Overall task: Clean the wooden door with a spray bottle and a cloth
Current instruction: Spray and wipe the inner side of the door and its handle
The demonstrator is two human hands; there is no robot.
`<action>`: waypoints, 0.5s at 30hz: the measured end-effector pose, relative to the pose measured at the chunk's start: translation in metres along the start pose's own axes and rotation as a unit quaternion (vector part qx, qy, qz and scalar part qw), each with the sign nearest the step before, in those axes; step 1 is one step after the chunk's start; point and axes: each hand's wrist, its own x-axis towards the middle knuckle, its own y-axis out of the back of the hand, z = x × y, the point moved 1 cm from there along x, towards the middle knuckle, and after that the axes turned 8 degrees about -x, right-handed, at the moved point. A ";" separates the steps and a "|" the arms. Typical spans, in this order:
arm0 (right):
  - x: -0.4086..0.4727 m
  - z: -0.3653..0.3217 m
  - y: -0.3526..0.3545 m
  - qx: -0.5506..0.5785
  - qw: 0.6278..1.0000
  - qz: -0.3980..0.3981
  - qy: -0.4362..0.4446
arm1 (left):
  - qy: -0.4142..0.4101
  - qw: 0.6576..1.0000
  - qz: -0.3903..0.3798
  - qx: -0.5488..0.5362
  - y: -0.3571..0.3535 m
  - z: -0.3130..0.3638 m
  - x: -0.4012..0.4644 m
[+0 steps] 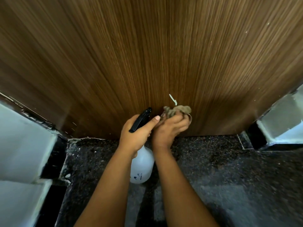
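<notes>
Far out to the left of my grip a pale wall point(21, 141) runs down to a black skirting strip point(54, 161), and the dark speckled stone floor point(229, 177) spreads under both my forearms. My left hand point(136, 135) is wrapped around the neck of the spray bottle point(142, 167); my fingers curl round it and my thumb stretches forward along the side of the black trigger head point(141, 119), which points up and away from me toward the wooden door point(147, 54). The bottle's white translucent body hangs below my wrist, between my two forearms, with some small dark marks near its base. Just to the right of that grip, almost touching it, my right hand point(170, 128) is bunched around a crumpled brownish cloth point(177, 110), fingers closed over the wad so that its top puffs out above my knuckles. The cloth is up against the lower part of the door, near its bottom edge. Just above the cloth a small pale streak point(173, 99) shows on the brown vertical grain; I cannot tell what it is. A few tiny light specks dot the door higher up on the right. Further right, past the door's edge, another pale wall point(285, 115) meets a black skirting block point(255, 136) at the floor.
</notes>
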 end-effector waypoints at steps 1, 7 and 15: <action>-0.006 0.008 -0.002 -0.047 0.995 0.017 0.085 | -0.003 1.000 0.007 0.008 -0.001 0.000 0.000; 0.011 0.026 0.001 -0.029 0.995 0.000 0.095 | -0.011 0.999 0.011 0.029 -0.004 0.003 -0.002; 0.093 0.004 0.032 0.224 0.899 0.164 -0.339 | -0.016 0.999 0.007 0.046 0.006 0.003 -0.004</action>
